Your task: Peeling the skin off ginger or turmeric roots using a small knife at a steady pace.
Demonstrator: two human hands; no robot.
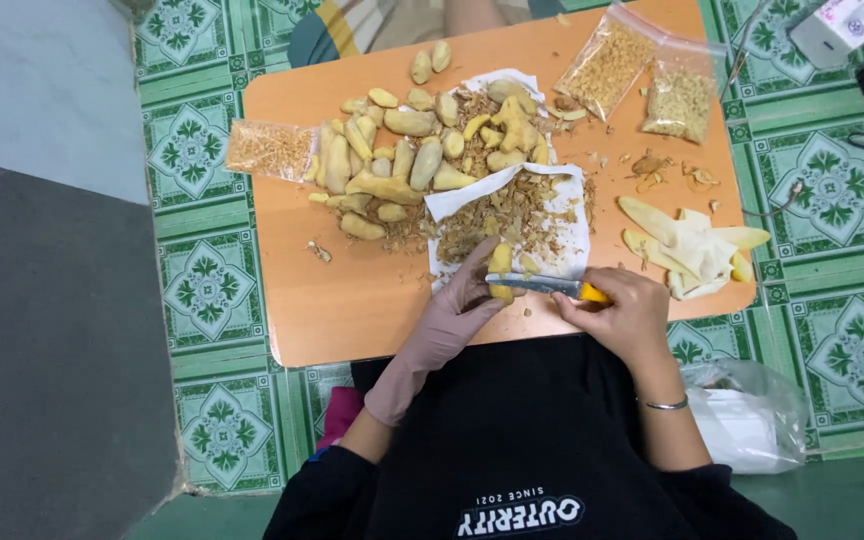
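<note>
My left hand [447,315], in a thin pinkish glove, pinches a piece of ginger root [500,272] between thumb and fingers, holding it just above the near edge of the orange table [352,300]. My right hand [624,312], bare, is closed around the yellow handle of a small knife [547,286]; the blade lies flat across the ginger piece, touching it.

Procedure for the peeling stroke, as I judge it:
1. Keep the gloved fingertips behind the blade edge, not in its path.
2. Hold the blade at a shallow angle so only skin comes off.
3. Work over the white paper [562,225] so the peelings [502,215] fall onto the heap already there.
4. Turn the piece with the left hand, not the knife.

Peeled ginger pieces [397,160] lie piled toward the far middle of the table. Three clear bags of chopped material [607,65] lie at the far edges. A pair of yellowish gloves [692,245] lies to the right, near the knife hand.
</note>
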